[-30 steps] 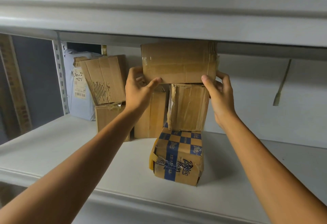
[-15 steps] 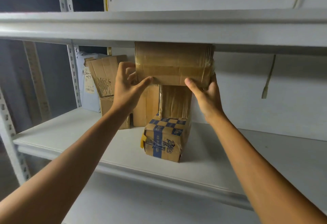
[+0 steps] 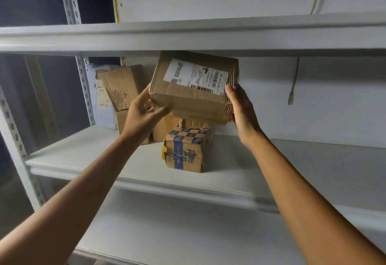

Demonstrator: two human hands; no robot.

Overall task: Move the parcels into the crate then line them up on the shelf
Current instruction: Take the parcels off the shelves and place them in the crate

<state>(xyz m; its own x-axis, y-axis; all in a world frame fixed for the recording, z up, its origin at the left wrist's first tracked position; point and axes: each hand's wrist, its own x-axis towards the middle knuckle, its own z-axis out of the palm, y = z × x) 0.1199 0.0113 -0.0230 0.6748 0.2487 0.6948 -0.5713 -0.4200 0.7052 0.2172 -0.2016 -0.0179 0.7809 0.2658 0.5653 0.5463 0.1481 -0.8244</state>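
I hold a brown cardboard parcel with a white shipping label between both hands, tilted with its labelled top toward me, just under the upper shelf board. My left hand grips its lower left corner, thumb under the front edge. My right hand grips its right end. Below it on the white shelf stands a parcel with blue checked tape. Behind that sit other brown parcels, partly hidden by my hands and the held box. No crate is in view.
A pale blue soft mailer leans at the shelf's back left beside the perforated upright. The upper shelf board runs close above the held parcel. Bare shelf surface stretches to the right. A lower shelf lies beneath.
The held parcel has come off the stack toward me and tipped forward, so its labelled top now shows. My view has pulled back and dropped a little.
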